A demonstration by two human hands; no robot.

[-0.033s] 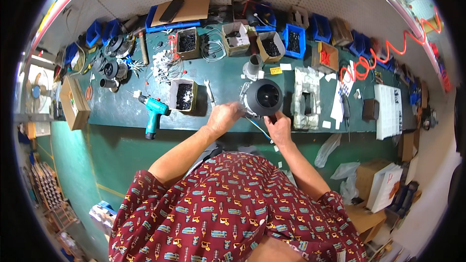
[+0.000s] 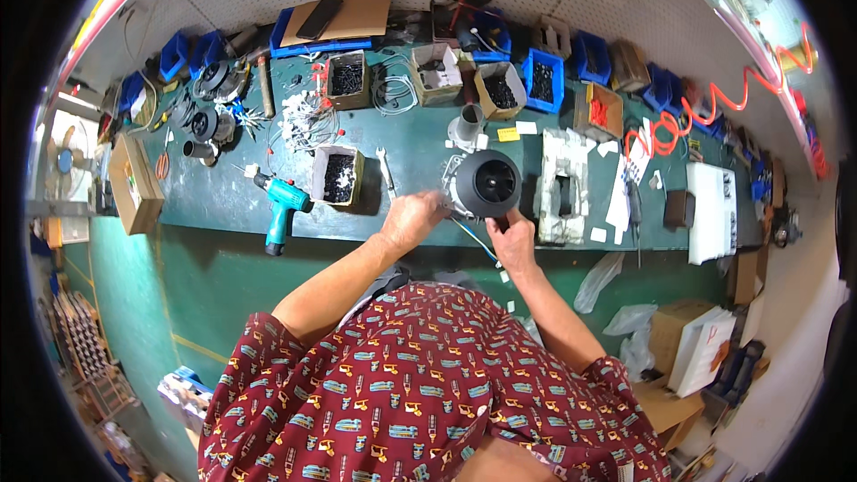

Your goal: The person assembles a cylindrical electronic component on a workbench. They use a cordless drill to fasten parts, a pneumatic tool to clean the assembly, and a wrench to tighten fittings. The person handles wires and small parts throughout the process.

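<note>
A blower fan (image 2: 482,159) with a round black wheel and a pale metal side stands tilted over the bench's front edge. Around its lower left side curl the fingers of my left hand (image 2: 412,221), their tips partly blurred. My right hand (image 2: 514,239) grips its lower rim from beneath, the thumb near the black wheel. Thin wires (image 2: 475,239), blue and white, hang down between my hands. Just behind the fan stands a grey metal cylinder on a base (image 2: 466,125). An open-ended wrench (image 2: 386,171) lies beyond my left hand.
A teal cordless drill (image 2: 284,205) and a box of small black parts (image 2: 339,177) are to the left. On the right lie a whitish rectangular block (image 2: 561,212) and a white tray (image 2: 710,212). Blue bins (image 2: 542,80) line the back; a red coiled hose (image 2: 728,94) hangs right.
</note>
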